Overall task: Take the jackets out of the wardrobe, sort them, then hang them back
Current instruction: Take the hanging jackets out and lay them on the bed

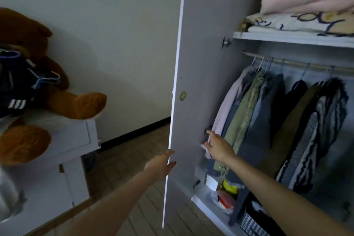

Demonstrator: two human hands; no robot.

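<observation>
Wardrobe door swung wide, standing edge-on in the middle of the view, between the room and the hanging space. Left of it, a brown teddy slumped on a white cabinet with a dark jacket and hangers piled on its lap. Up top, on the wardrobe shelf, folded bedding, pink over patterned. Down at the wardrobe floor, small boxes and packets beside a checked basket.

Left hand on the door's outer edge, thumb on the near face, fingers wrapped round behind it, gripping. Right hand reaching into the wardrobe, fingers spread and relaxed, holding nothing, fingertips at the hem of the pink jacket by the left wall of the wardrobe; actual contact hard to tell.

Jackets on the rail under the shelf: pink one leftmost, then olive, grey-blue, black, brown, and a striped one at the right end. All above and to the right of the reaching hand, packed close, sleeves overlapping
</observation>
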